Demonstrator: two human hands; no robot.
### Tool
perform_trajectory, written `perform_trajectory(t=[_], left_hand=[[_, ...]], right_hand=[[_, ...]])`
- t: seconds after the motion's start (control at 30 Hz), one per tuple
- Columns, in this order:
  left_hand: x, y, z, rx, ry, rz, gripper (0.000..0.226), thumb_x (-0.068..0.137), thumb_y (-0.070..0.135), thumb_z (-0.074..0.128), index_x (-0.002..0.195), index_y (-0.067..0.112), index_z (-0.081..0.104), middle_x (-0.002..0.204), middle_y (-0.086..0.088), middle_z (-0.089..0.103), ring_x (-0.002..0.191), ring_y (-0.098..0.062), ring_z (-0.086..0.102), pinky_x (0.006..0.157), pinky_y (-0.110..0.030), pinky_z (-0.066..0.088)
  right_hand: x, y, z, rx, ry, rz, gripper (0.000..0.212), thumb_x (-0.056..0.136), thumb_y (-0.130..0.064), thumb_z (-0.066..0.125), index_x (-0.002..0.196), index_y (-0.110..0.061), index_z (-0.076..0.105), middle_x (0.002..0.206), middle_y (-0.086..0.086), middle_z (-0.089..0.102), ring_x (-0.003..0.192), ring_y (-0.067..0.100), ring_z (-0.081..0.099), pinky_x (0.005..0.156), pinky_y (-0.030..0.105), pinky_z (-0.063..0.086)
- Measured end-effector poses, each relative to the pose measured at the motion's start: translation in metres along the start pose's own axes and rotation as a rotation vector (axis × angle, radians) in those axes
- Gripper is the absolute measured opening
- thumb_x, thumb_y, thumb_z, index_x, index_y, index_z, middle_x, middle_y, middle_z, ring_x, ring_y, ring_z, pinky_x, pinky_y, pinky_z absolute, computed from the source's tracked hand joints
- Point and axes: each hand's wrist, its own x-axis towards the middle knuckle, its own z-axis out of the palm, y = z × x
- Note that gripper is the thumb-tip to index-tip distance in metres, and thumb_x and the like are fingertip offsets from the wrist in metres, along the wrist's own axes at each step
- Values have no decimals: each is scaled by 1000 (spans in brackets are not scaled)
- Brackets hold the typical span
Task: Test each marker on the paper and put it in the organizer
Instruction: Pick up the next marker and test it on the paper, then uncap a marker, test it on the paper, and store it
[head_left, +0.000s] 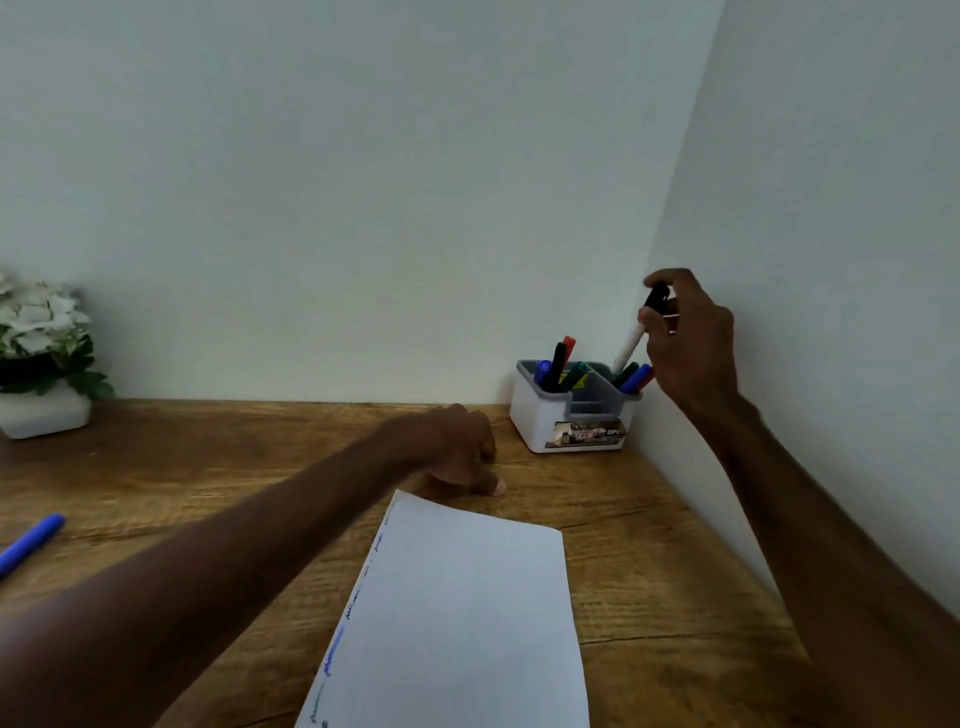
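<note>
The right hand (691, 332) pinched a marker (631, 345) near its black cap, with thumb and fingers closed round the barrel. The white body slanted down and to the left. Its lower end hung just above the organizer (535, 421), over the right-hand compartment. That compartment already held a green, a blue and a red marker (634, 376) leaning outward, so the free gap looked narrow.

To do this step well, I would judge it best to bring the barrel closer to upright and aim the tip at the gap behind those three. The fingers should let go only once the end was below the rim. A slanted drop could catch on the leaning caps or tip the light box.

The left compartment held four more markers (558, 364).

The left hand (457, 447) rested on the table (208, 457) in front and to the left of the organizer. Its fingers were loosely curled, with nothing seen in them. The paper (467, 597) lay nearer the person than the organizer, with faint test strokes along its left edge.

A blue pen (31, 538) lay far to the left of the organizer, seemingly not yet tested.
</note>
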Motion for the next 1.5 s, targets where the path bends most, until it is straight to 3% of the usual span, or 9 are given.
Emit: perform_trajectory(t=[0.13,0.3,0.47,0.7,0.9,1.03,1.2,1.37,1.5], left_hand=[[-2,2,-1,7,-14,-7,54,97,55,61,133,14,65,122,-4,68,99,-17,53,84,-32,45],[-3,3,-1,19,-12,-6,61,96,56,61,145,18,58,141,-4,61,126,-25,55,98,-35,47],[-3,2,-2,44,-16,4,58,97,55,60,139,16,61,135,-5,63,111,-20,55,87,-31,43],[-2,0,-3,45,-16,2,64,95,58,62,145,19,58,143,-2,60,129,-24,55,104,-40,49],[-9,-2,-2,20,-3,-4,65,94,61,60,144,20,58,143,-1,61,130,-25,56,106,-42,48],[-23,-3,1,12,30,-8,54,96,55,61,137,21,64,134,0,66,120,-22,61,104,-42,51],[-61,-26,7,-89,268,26,18,92,23,63,88,11,75,89,0,76,80,-18,68,79,-30,53],[-132,-59,20,-145,546,-43,18,88,25,66,92,14,81,88,0,79,79,-17,72,73,-33,56],[-195,-94,22,-107,679,-308,13,84,30,69,91,23,78,95,0,77,89,-19,71,78,-32,57]], right_hand=[[-3,18,13,-46,-95,53,19,99,-11,62,115,-20,64,97,10,75,87,22,72,75,29,54],[-7,25,22,-90,-154,88,21,101,-10,57,118,-10,70,109,11,75,98,26,71,83,34,56],[-7,31,23,-114,-175,75,24,102,-10,57,123,-8,69,116,15,74,102,27,71,89,37,57],[-19,15,14,-118,-60,-84,17,100,-5,59,112,-4,72,109,11,75,99,25,70,84,25,46],[-51,-35,7,-23,75,-207,17,98,-8,60,108,-7,74,106,6,76,99,21,69,87,43,57],[-82,-83,9,28,76,-347,14,94,-5,63,103,-4,74,102,8,76,96,23,69,85,39,56],[-128,-129,28,17,-103,-539,14,90,-5,62,96,-4,75,93,11,74,88,26,67,79,39,54],[-158,-157,43,50,-287,-592,12,88,-11,65,92,-9,76,90,5,75,84,22,66,73,34,54],[-174,-181,51,160,-334,-624,9,85,-8,69,89,-11,76,88,1,76,82,20,69,77,26,50]])
